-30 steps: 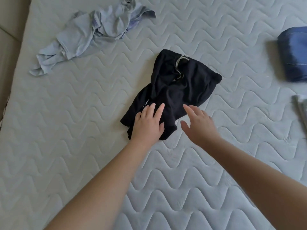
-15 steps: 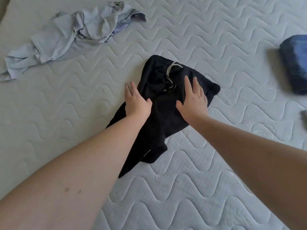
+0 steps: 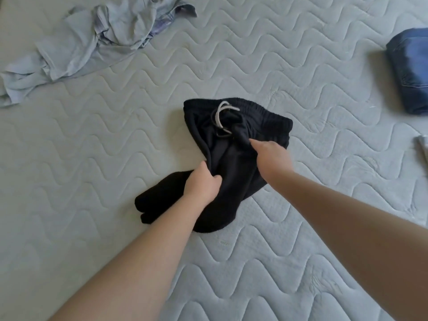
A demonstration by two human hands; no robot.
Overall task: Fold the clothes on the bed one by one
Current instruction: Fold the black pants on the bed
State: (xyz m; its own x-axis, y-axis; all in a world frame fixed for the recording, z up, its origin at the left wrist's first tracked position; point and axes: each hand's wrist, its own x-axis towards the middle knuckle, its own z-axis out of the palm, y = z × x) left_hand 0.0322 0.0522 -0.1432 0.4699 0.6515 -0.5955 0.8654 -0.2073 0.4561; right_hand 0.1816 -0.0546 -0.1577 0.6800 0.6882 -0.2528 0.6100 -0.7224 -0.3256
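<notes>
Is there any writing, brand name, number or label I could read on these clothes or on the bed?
None can be read.
black pants: no print or tag visible, only a pale drawstring.
light blue shirt: crumpled; a patterned patch, but no legible text.
folded jeans: stitching only, no label shown.
mattress: wavy quilting, no lettering.

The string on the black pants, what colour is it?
The drawstring is light grey against the black fabric pants, seen in the head view.
</notes>
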